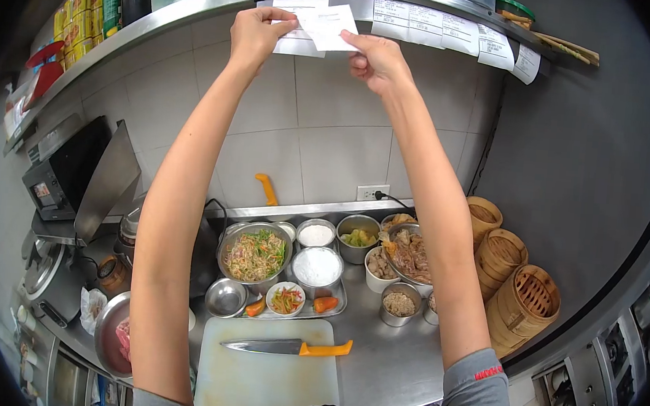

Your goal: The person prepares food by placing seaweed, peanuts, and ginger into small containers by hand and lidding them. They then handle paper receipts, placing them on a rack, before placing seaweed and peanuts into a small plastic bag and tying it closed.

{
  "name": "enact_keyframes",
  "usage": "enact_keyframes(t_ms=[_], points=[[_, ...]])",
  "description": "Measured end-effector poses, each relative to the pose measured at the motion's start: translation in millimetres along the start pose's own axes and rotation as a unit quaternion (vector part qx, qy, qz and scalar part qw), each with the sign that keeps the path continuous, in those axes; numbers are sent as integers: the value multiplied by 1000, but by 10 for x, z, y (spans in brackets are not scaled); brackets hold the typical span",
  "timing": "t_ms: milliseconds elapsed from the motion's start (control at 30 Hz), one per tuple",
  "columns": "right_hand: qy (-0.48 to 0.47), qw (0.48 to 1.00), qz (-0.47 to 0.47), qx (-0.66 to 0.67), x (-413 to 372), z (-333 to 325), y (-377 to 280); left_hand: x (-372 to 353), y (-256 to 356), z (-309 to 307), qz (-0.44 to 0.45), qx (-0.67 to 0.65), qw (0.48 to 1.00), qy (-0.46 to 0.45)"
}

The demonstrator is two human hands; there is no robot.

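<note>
Both arms are raised to the metal shelf edge at the top of the view. My left hand (263, 36) pinches the left side of a small white paper slip (328, 28). On the slip's right side, my right hand (376, 57) grips it between thumb and fingers. Behind the slip, another white paper (299, 43) hangs from the shelf edge. Printed order slips (423, 26) hang in a row to the right of my right hand. Far below the hands, a knife (283, 346) with a yellow handle lies on the white cutting board (268, 389).
A steel bowl of sprouts (254, 254), bowls of white powder (316, 266) and other ingredient containers stand behind the board. Bamboo steamers (523, 302) are stacked at right. A microwave (63, 182) and a bowl of raw meat (112, 335) are at left. The metal shelf (234, 1) spans overhead.
</note>
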State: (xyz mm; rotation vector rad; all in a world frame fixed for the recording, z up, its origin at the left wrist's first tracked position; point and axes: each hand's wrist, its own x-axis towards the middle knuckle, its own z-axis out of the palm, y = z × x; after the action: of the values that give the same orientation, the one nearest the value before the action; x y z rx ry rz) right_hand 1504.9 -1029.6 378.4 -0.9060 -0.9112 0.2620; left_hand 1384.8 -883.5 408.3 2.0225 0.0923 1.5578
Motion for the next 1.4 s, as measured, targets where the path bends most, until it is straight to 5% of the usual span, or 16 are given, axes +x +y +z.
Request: enact_keyframes(t_ms=[333, 467, 500, 600, 700, 767, 867, 967, 1100, 1233, 1400], points=[[119, 988, -101, 10, 260, 230, -225, 385, 23, 42, -27, -24, 999, 11], [108, 990, -85, -34, 98, 120, -126, 118, 165, -143, -41, -47, 991, -119], [115, 991, -69, -9, 0, 83, -57, -170, 416, -246, -56, 4, 994, -93], [107, 994, -3, 29, -328, -25, 280, -611, -117, -534, 238, 202, 948, -68], [43, 994, 61, 83, -669, 126, 672, -1670, -17, -1083, 219, 174, 925, -257], [-24, 990, 85, 113, -950, 452, 870, -2363, 232, -1566, 56, 164, 884, -434], [-210, 958, 83, 175, -1511, 1208, 921, -3261, 369, -2256, 63, 97, 831, -543], [-311, 925, 45, 212, -2223, 2078, 860, -4008, 461, -2963, 29, 70, 888, -454], [-400, 856, -38, 325, -3085, 3221, 954, -4849, 639, -4015, -67, 243, 925, -283], [-467, 763, -47, 443, -3823, 4414, 1171, -5756, 998, -4956, -217, 404, 879, -133], [-538, 660, 177, 493, -5068, 5740, 1430, -6844, 1827, -5499, -400, 494, 770, 58]])
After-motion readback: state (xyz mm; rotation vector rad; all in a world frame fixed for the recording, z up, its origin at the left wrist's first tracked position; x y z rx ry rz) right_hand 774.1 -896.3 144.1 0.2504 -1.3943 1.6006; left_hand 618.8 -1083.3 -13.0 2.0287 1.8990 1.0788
